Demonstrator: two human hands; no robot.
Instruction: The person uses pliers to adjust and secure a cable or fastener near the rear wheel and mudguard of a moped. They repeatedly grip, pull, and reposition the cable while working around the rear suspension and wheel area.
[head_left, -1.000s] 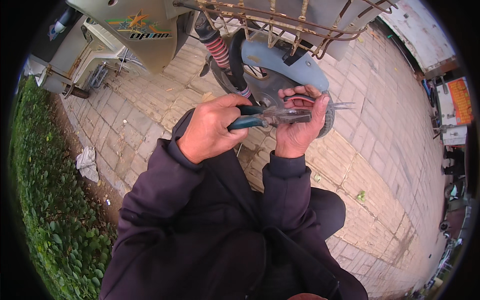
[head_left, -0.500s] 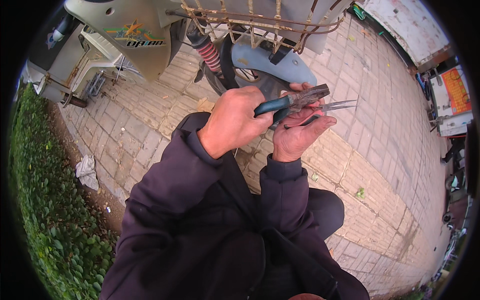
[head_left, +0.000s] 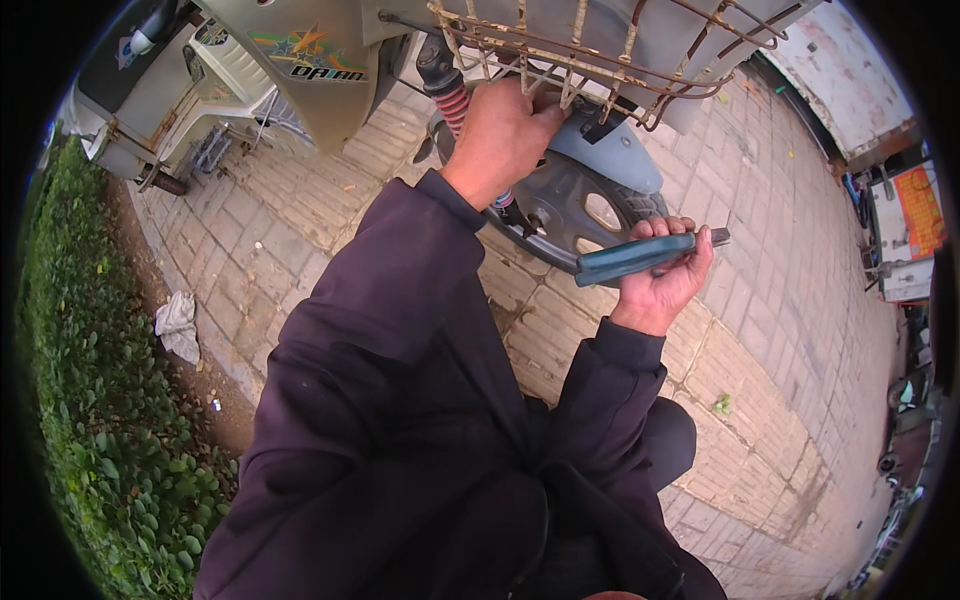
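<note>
My left hand [head_left: 503,140] reaches under the rusty wire basket [head_left: 585,60] of a scooter, beside the red-coiled shock absorber [head_left: 452,108] and the grey front fender [head_left: 615,155]. Its fingers are curled, their tips hidden, and I cannot make out what they grip. Over the pavement to the right of the front wheel [head_left: 565,205], my right hand [head_left: 665,280] is closed around pliers [head_left: 635,258] with teal handles. Their metal jaws poke out past the thumb. Whether a second tool lies under them in the palm is hidden.
The scooter's beige front panel [head_left: 310,70] stands at the upper left. A hedge [head_left: 110,400] borders the brick pavement [head_left: 740,340], with a crumpled pale rag [head_left: 177,327] beside it. A white box-like body [head_left: 830,70] and an orange sign [head_left: 918,213] are at the right.
My left hand has let go of the pliers and moved up under the basket. The pliers are now in my right hand, and the slim silver pointed tool it held no longer shows.
</note>
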